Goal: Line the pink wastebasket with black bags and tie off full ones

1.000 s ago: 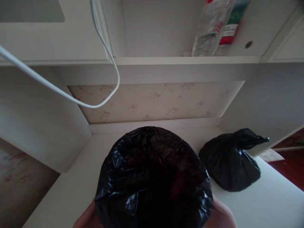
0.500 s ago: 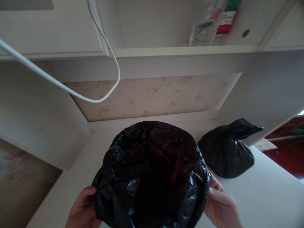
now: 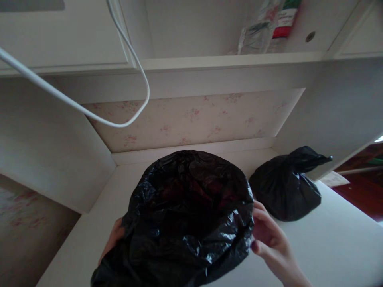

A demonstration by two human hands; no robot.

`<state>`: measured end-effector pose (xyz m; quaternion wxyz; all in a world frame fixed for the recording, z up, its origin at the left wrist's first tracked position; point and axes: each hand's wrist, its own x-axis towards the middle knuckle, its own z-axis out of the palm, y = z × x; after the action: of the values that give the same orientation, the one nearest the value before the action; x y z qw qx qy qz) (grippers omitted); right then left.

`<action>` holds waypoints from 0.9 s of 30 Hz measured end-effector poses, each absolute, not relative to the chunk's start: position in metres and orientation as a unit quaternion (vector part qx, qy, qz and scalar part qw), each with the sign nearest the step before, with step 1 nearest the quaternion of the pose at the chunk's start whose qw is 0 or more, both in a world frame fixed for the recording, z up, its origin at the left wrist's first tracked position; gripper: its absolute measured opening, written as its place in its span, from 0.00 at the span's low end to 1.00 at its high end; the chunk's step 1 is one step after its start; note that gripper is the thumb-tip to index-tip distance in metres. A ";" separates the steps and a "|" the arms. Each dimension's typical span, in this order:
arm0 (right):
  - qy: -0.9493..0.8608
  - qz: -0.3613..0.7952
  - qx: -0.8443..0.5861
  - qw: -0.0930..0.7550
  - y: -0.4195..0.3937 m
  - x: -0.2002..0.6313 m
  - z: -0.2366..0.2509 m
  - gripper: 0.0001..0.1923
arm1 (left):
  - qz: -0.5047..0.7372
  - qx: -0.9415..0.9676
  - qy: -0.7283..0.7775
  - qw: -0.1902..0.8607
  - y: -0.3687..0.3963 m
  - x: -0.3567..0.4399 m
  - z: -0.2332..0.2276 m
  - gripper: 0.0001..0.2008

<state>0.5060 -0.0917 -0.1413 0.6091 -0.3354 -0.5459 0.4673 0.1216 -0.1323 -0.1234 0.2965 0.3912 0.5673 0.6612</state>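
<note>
A black trash bag (image 3: pixel 191 247) lines a round bin-like container, its glossy plastic folded outward over the rim. The mouth faces up toward me, with a dark reddish tint inside. My left hand (image 3: pixel 115 235) grips the left side, its fingers mostly hidden behind the plastic. On the right side, my right hand (image 3: pixel 273 243) holds the bag's edge with curled fingers, the thumb lower down against the plastic. The bag's loose front part hangs toward the lower left. To the right, a tied, filled black bag (image 3: pixel 285 187) rests on the white surface.
A white cable (image 3: pixel 119 124) loops down at upper left in front of the cabinet. Plastic bottles (image 3: pixel 284 24) stand on the white shelf (image 3: pixel 227 63) above. White panels (image 3: pixel 338 107) flank the white tabletop (image 3: pixel 338 239); floral wallpaper (image 3: pixel 194 119) shows behind.
The bag's near edge has come up and bunched toward the lower left. My right hand has shifted up and slightly inward; my left hand has gone further behind the plastic.
</note>
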 end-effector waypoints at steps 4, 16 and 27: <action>-0.547 0.477 -0.341 0.597 -0.089 0.504 -0.134 0.17 | 0.638 0.371 0.593 0.321 -0.128 0.132 -0.113 0.19; -0.611 0.434 -0.427 0.505 -0.063 0.502 -0.135 0.17 | 0.701 0.287 0.555 0.344 -0.123 0.161 -0.099 0.30; -0.435 0.535 -0.430 0.582 -0.055 0.497 -0.109 0.19 | 0.703 0.340 0.542 0.311 -0.122 0.158 -0.102 0.22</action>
<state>0.4968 -0.0548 -0.1086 0.5820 -0.4303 -0.4352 0.5355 0.1582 -0.1217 -0.1021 0.3105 0.3396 0.5421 0.7031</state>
